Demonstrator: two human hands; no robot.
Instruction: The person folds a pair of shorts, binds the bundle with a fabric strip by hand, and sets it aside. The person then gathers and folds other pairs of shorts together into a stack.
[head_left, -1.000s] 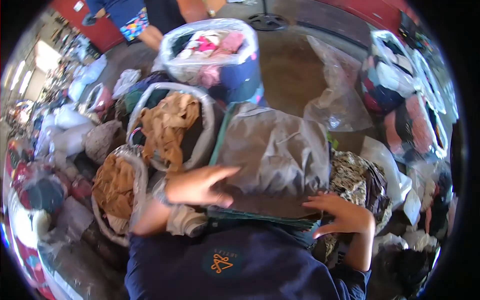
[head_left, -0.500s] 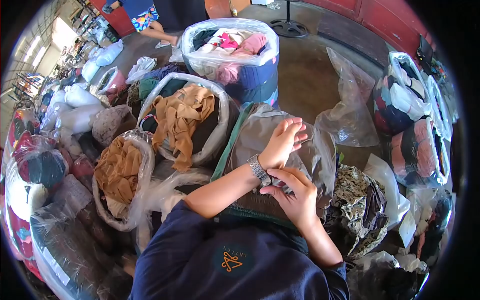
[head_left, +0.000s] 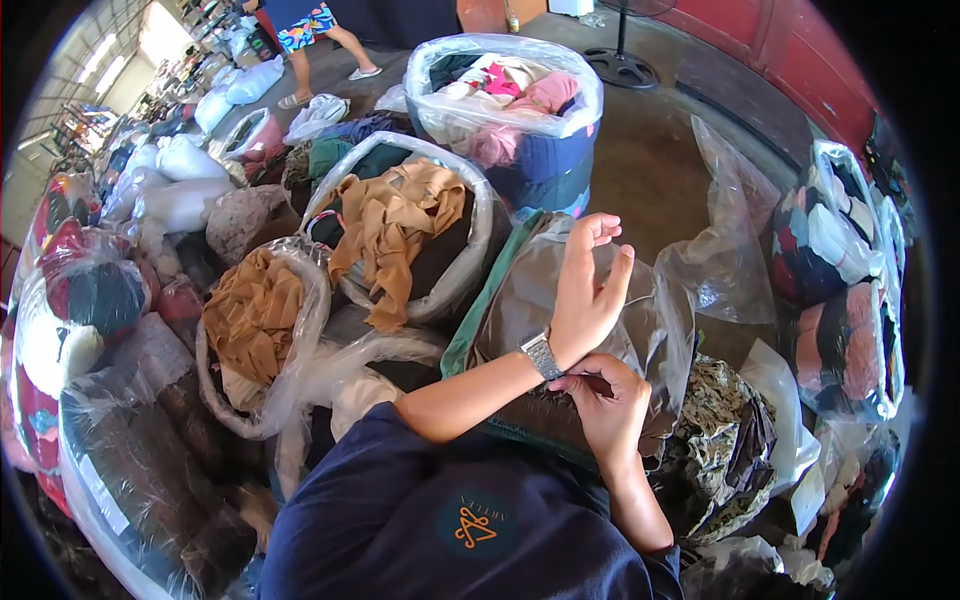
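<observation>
My left hand (head_left: 588, 300) is raised over a stack of dark brown folded fabric in clear plastic (head_left: 520, 300); its fingers are extended and the thumb stands apart, holding nothing. A silver metal-band wristwatch (head_left: 541, 354) circles that wrist. Just below, my right hand (head_left: 610, 400) has its thumb and fingers bent in a pinch at the lower edge of the watch band. The exact grip on the band is partly hidden. A green fabric edge (head_left: 490, 290) runs along the left of the stack.
Open plastic-lined sacks hold tan cloth (head_left: 400, 220), more tan cloth (head_left: 252, 315) and pink and white garments (head_left: 545, 95). Crumpled camouflage fabric (head_left: 715, 440) lies to the right. A clear plastic sheet (head_left: 725, 240) covers some floor. A person's legs (head_left: 350, 48) are at the back.
My left hand has turned, with its thumb now spread from the fingers. My right hand stays by the watch, its fingers more curled. The view has shifted, and the person behind has stepped.
</observation>
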